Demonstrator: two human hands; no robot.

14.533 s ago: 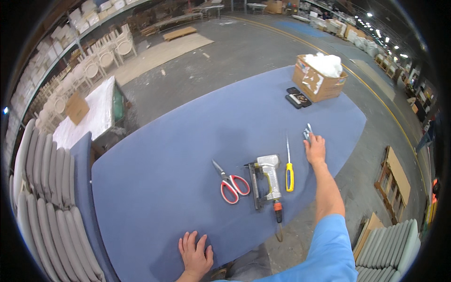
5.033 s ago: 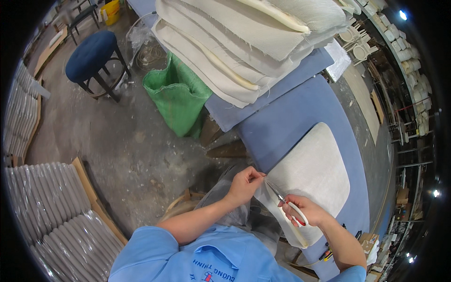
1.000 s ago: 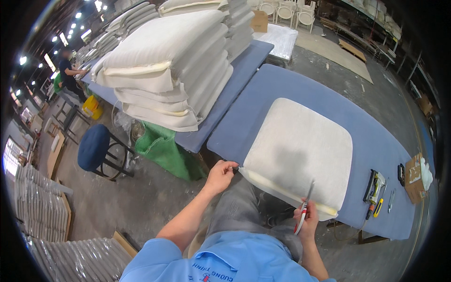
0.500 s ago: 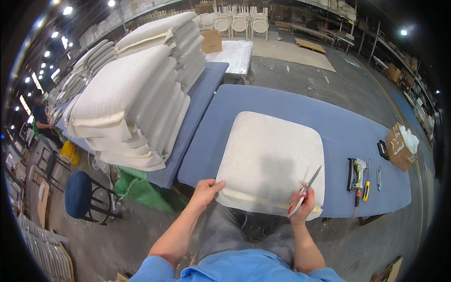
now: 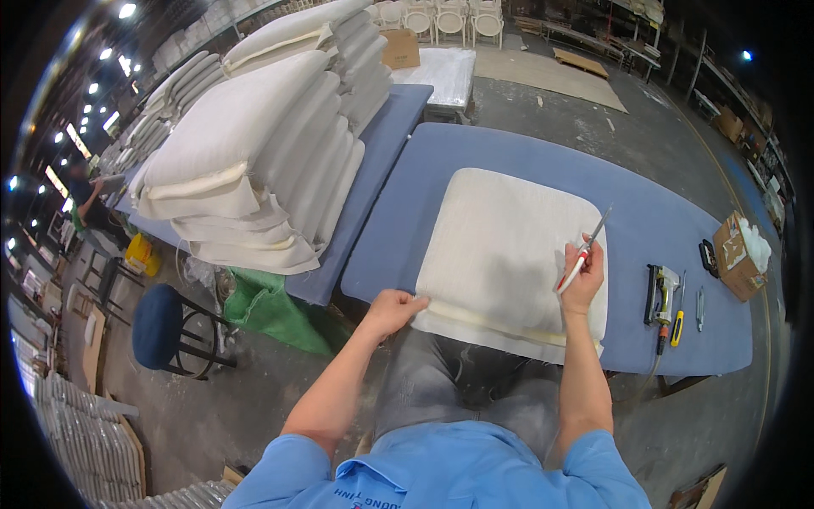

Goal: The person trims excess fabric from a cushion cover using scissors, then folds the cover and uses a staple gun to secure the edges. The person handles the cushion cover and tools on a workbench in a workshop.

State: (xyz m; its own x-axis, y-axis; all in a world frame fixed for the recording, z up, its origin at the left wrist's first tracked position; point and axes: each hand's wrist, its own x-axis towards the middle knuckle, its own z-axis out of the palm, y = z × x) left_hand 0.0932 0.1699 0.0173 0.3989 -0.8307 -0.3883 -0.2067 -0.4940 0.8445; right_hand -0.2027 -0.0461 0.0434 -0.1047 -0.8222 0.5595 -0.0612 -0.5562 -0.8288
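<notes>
A white, fabric-covered seat cushion (image 5: 509, 242) lies on the blue padded table (image 5: 661, 229), its near edge at the table's front. Along that edge, a strip of yellowish foam (image 5: 500, 320) shows above a loose flap of the fabric. My left hand (image 5: 394, 312) pinches the cushion's near left corner between thumb and fingers. In my right hand (image 5: 585, 280), closed round the red and white handles, are scissors (image 5: 596, 227). Their blades point up and away, over the cushion's right edge. The fingers partly hide the handles.
Right of the cushion lie a staple gun (image 5: 663, 297) with a hose, a yellow-handled screwdriver (image 5: 677, 329) and a cardboard box (image 5: 738, 259). Tall stacks of similar cushions (image 5: 246, 127) stand on the left table. A dark blue stool (image 5: 158, 327) is at left; a person works farther back.
My right hand has raised the scissors away from me, toward the cushion's right edge. My left hand keeps its pinch at the corner. The whole view has shifted slightly.
</notes>
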